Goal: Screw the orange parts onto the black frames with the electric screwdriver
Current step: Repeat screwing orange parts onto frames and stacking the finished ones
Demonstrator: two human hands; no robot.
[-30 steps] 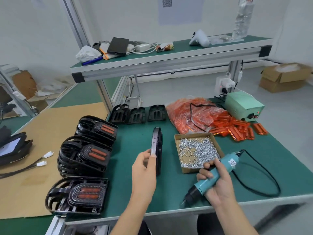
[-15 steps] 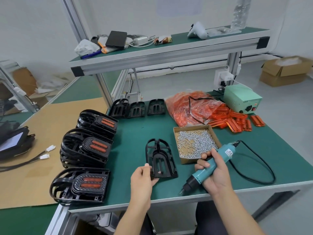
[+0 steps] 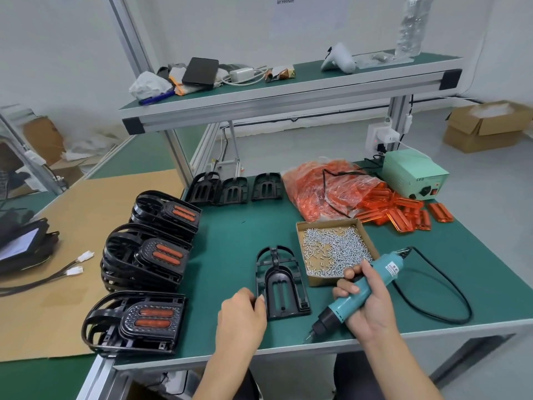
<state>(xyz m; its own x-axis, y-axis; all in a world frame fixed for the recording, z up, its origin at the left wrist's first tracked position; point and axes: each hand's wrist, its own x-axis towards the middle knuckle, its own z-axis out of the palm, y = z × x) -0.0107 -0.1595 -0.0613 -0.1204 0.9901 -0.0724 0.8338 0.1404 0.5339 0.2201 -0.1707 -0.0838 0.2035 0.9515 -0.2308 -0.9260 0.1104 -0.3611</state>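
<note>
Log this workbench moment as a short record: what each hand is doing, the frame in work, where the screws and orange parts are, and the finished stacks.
left hand: touching the near left corner of the empty black plastic frame, lying flat on the green table mat
right hand: gripping the teal electric screwdriver, tip down
screws: loose in the cardboard tray
orange parts: behind the tray
finished stacks: three, left

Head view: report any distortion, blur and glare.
Head view: wide-angle bending bows the upper shelf and table edge; left hand and screwdriver slightly soft; lighting even, shadows faint; mild sheen on the orange parts bag.
</note>
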